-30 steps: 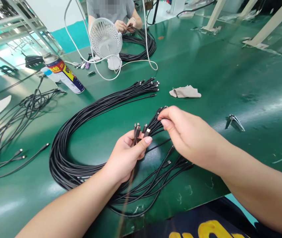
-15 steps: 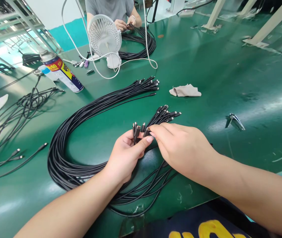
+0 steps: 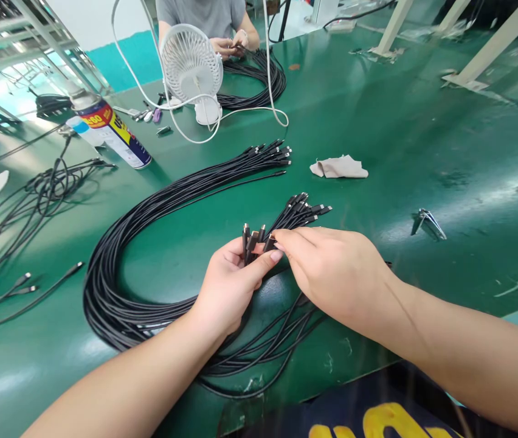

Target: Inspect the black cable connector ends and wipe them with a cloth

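Observation:
My left hand (image 3: 231, 283) is closed around several black USB cables, their connectors (image 3: 250, 243) sticking up between thumb and fingers. At the thumb tip, my right hand (image 3: 332, 277) pinches one cable connector (image 3: 269, 243); its other fingers curl out of sight. Just beyond the hands lie more connector ends (image 3: 302, 210). A thick bundle of black cables (image 3: 104, 274) curves in a U around the left, with its far ends (image 3: 272, 152) spread on the green table. Loose cables (image 3: 268, 353) also run beneath my wrists.
A beige cloth scrap (image 3: 338, 166) and nail clippers (image 3: 428, 224) lie to the right. Behind stand a white fan (image 3: 193, 67) with its cord and a spray can (image 3: 113, 131). Tangled cables (image 3: 53, 188) cover the left. Across the table, another person's hands (image 3: 231, 45) hold cables.
Both hands keep nearly the same grip and place, with the connectors in the left hand tilting slightly. The whole view has shifted a little.

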Demonstrator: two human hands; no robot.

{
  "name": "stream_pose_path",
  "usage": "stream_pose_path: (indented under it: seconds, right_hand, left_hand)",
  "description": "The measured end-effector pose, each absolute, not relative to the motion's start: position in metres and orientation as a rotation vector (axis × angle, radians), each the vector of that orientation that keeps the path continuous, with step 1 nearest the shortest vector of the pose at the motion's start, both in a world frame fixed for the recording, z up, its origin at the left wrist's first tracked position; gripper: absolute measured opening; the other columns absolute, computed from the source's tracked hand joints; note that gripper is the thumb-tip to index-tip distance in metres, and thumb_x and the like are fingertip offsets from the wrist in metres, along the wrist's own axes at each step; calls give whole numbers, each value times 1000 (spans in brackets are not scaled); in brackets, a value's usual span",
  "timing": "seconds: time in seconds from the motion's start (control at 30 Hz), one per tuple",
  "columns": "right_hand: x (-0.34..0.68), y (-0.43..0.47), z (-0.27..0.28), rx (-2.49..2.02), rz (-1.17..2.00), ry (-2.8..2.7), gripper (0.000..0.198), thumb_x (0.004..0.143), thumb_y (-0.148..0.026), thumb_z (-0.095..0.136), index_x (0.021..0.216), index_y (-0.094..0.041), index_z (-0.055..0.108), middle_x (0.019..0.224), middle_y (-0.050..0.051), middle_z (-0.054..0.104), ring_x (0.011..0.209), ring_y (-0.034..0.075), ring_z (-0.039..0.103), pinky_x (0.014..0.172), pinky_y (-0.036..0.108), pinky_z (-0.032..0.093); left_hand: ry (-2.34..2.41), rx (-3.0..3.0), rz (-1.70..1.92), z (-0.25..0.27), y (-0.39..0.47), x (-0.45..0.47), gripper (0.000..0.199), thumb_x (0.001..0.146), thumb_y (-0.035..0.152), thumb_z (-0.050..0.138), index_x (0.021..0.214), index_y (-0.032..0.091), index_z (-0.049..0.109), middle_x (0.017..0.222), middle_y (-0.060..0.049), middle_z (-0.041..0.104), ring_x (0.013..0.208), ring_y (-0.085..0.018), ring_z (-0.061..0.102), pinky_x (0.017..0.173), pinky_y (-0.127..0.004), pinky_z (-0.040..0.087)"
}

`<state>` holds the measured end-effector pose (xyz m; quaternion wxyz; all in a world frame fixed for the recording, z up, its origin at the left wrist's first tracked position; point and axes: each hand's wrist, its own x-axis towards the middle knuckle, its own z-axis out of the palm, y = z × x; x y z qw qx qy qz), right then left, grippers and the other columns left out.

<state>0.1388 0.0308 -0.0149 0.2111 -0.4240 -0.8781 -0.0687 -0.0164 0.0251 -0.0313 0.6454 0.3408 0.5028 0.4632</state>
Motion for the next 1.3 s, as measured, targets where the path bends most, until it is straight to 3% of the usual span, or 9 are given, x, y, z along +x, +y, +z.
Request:
stream_pose_path:
  seconds: [0.43,0.77,1.07,1.3]
  right_hand:
    - [145,31,-10,-1199,-123,-2480,33,84,-6,48,109,-8,70,93,10,75,66,18,68,53,29,48]
    - [147,29,-6,-1211,-138,-2525,40,84,-6,47,119,-6,65,92,10,75,71,20,70,52,30,48]
    - [143,30,-9,-1212,-156,-2493,32,85,-7,47,108,-8,70,88,9,74,62,17,67,47,28,42]
    - [140,29,-11,-1150,-221,-2464,28,83,-6,49,100,-5,71,81,9,73,61,16,65,51,27,45]
  left_hand:
    - [1138,756,1020,-32,25,-17,26,64,23,83,71,15,59,57,8,44,44,-2,30,41,-18,20]
    - [1132,763,1003,-31,26,-17,27,66,24,83,72,15,58,59,8,43,44,-1,29,41,-17,20]
    - [1116,764,1000,-30,25,-18,28,65,24,83,71,15,57,59,8,42,44,-1,28,41,-18,18]
    - [1112,771,1017,-30,25,-17,26,66,24,81,70,15,57,57,8,43,44,-2,28,42,-19,18]
